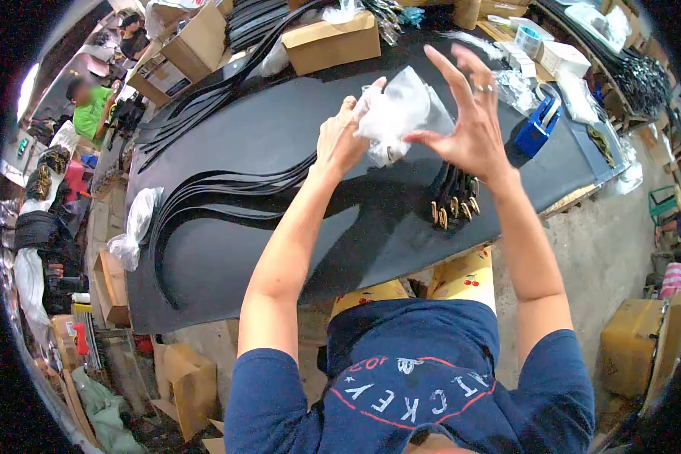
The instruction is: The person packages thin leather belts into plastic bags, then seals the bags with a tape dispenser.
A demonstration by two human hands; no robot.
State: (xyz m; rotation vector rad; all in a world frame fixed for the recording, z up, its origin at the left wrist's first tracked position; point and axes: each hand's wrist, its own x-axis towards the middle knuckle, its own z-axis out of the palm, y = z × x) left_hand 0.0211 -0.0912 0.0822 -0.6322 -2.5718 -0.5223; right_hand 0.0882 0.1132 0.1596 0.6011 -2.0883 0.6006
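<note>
A crumpled clear plastic bag (401, 113) with something whitish inside is held up over the dark table. My left hand (344, 136) grips its left side, fingers wrapped round the plastic. On the bag's right, my right hand (469, 121) has its fingers spread, the thumb tip close to the plastic; whether they touch is unclear. Long black straps (227, 185) lie in a curved bundle on the table, passing beneath my left forearm. Their brass-coloured ends (454, 210) show below my right hand.
A blue tape dispenser (539, 125) stands at the right. An open cardboard box (333, 44) is at the back of the table (227, 257). A plastic bag (138, 227) lies at the left edge. A person in green (91, 110) is at the far left.
</note>
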